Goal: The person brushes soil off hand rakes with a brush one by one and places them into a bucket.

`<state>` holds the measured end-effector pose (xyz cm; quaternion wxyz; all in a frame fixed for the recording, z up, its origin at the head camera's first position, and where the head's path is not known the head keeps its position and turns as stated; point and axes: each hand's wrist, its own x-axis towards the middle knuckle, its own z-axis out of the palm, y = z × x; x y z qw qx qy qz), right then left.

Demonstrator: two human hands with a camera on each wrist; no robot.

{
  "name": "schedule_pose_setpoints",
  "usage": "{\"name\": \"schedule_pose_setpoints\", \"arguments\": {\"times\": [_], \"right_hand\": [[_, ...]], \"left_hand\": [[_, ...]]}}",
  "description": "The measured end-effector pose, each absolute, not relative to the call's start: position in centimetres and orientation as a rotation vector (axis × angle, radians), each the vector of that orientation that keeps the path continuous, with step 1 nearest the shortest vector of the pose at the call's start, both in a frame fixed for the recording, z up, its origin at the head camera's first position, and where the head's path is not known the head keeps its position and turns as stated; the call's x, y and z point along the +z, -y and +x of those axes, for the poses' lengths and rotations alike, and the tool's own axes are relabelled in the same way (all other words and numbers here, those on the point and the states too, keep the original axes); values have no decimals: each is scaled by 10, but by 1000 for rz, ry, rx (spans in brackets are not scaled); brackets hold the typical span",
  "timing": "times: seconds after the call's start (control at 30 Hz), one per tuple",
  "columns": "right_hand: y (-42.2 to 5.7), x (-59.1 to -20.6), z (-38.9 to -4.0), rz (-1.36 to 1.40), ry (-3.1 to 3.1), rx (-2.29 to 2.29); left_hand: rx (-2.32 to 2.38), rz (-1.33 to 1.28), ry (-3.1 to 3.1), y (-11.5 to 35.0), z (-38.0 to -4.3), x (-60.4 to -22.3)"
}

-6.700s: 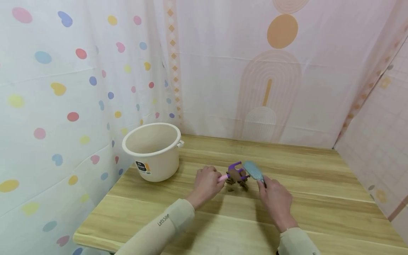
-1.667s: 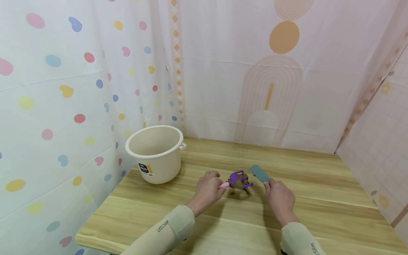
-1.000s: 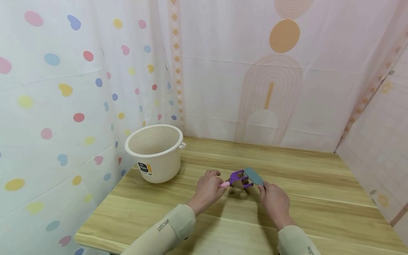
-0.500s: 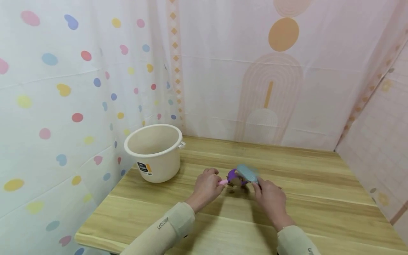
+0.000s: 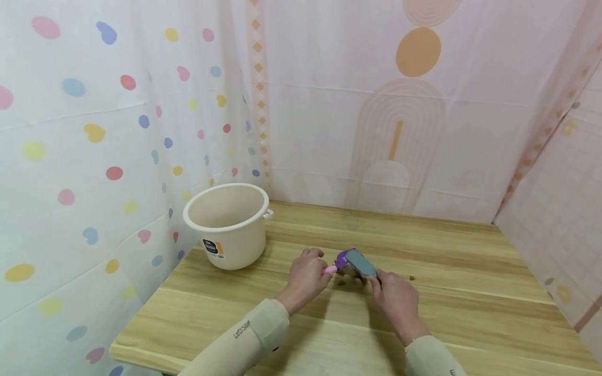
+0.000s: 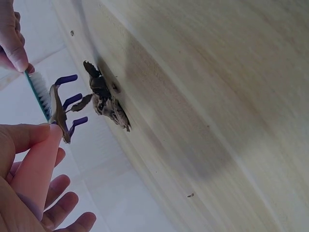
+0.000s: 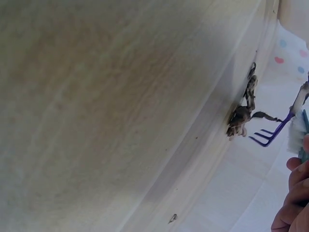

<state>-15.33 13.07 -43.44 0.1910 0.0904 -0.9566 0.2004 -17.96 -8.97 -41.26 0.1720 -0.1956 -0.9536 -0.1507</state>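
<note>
My left hand [image 5: 305, 274] holds a small hand rake [image 5: 342, 259] by its pink handle, its purple tines raised above the table. Brown dirt coats the rake's head, and in the left wrist view a dried leaf [image 6: 81, 103] hangs at its tines. A teal scrub brush [image 5: 361, 262] is gripped in my right hand [image 5: 397, 303]. Its white bristles [image 7: 295, 134] rest against the rake head, which the brush partly hides in the head view. Under the rake lies a small heap of dark, dried leaf-like scraps [image 6: 108, 101] on the tabletop.
A cream bucket [image 5: 235, 250] stands at the left back of the wooden table [image 5: 470, 292]. A dark crumb [image 5: 412, 278] lies right of the brush, and another bit [image 6: 190, 195] shows in the left wrist view. Patterned curtains [image 5: 310, 130] hang behind and at both sides.
The brush has moved left from beside the tines onto the rake head, with my right hand following. A dark crumb now shows on the table at right. My left hand stays nearly still.
</note>
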Motion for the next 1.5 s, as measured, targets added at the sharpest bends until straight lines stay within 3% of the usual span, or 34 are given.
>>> {"name": "schedule_pose_setpoints", "arguments": {"times": [0.57,0.9,1.5], "right_hand": [[-147,-435,-159,106,2725,581],[-117,-422,-148,286,2644,606],[-112,-429,-145,163,2670,594]], "left_hand": [[-430,-558,2719,90,-179,-414],[-431,-551,2729,91,-182,-411],[-525,-506,2744,87,-179,-406]]}}
